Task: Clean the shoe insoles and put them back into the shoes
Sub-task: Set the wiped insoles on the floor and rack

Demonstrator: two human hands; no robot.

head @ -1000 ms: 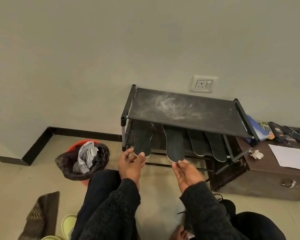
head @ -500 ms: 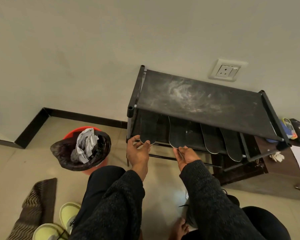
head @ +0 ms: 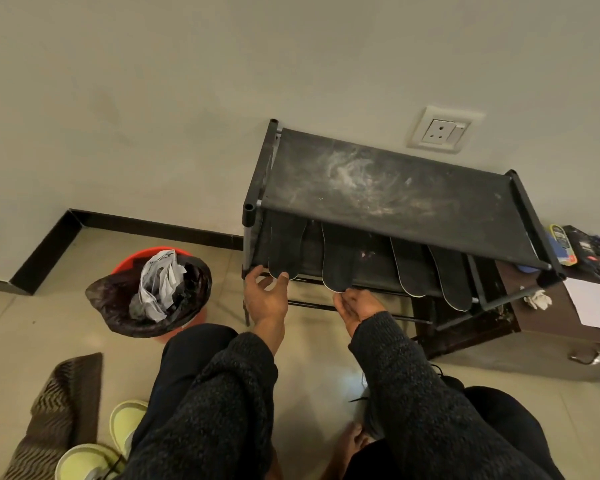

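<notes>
- Pale yellow-green shoes (head: pixel 94 441): 2, on the floor at the lower left, beside a striped brown mat (head: pixel 56 410).
- Black shoe (head: pixel 374 410): between the knees, mostly hidden by the right sleeve; laces visible.
- Left hand (head: pixel 267 299): fingers loosely curled, thumb and fingertips at the rounded end of the leftmost insole (head: pixel 284 251); whether they pinch it or only touch it cannot be told.
- Right hand (head: pixel 357 306): palm up, fingers relaxed, fingertips touching the end of the second insole (head: pixel 338 261) from below.
- Further insoles (head: pixel 430 268): 2, dark, lying side by side to the right; all 4 rest on the lower tier of the black shoe rack (head: pixel 378 188), ends overhanging its front bar.
- Orange bin (head: pixel 153 296): black liner, crumpled paper inside, left of the rack.
- Brown cabinet (head: pixel 548 344): right of the rack, carrying white paper (head: pixel 596 306).
- Wall socket (head: pixel 442 129): above the rack.
</notes>
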